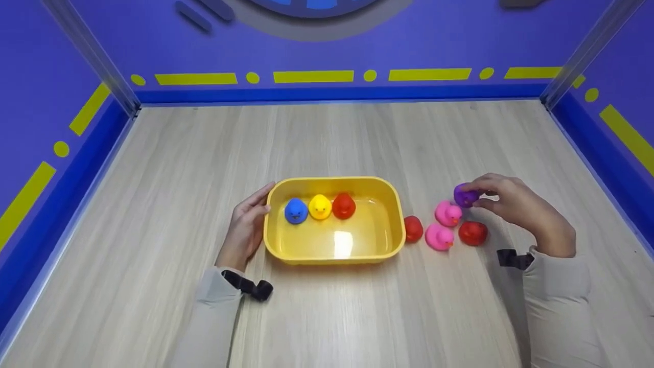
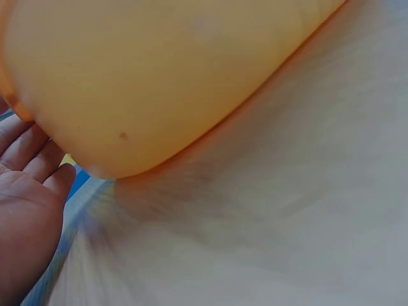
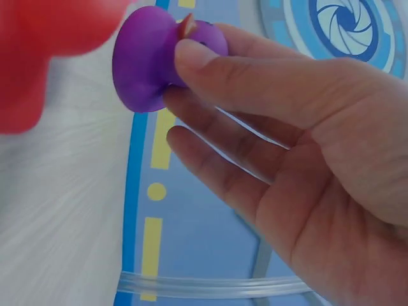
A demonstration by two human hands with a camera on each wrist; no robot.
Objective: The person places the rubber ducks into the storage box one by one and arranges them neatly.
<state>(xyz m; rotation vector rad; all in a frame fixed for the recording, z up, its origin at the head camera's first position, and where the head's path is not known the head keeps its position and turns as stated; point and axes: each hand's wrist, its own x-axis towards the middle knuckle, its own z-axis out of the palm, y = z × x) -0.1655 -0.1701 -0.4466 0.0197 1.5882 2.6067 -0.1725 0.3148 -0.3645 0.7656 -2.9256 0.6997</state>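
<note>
My left hand (image 1: 245,227) holds the left end of a yellow plastic tub (image 1: 334,259), its thumb at the rim and its fingers (image 2: 29,150) along the outer wall. A blue rubber duck (image 1: 296,211), a yellow rubber duck (image 1: 320,207) and a red rubber duck (image 1: 344,206) stand in a row inside the tub. To the right, my right hand (image 1: 516,202) pinches a purple rubber duck (image 3: 143,60) between thumb and fingers. Close below it sit two pink rubber ducks, an upper one (image 1: 447,213) and a lower one (image 1: 438,236).
One red duck (image 1: 413,229) sits against the tub's right side, and another red duck (image 1: 473,233) lies right of the pink ones. Blue-purple panels (image 1: 327,56) with yellow marks wall in the wooden tabletop (image 1: 204,153) at the back and both sides.
</note>
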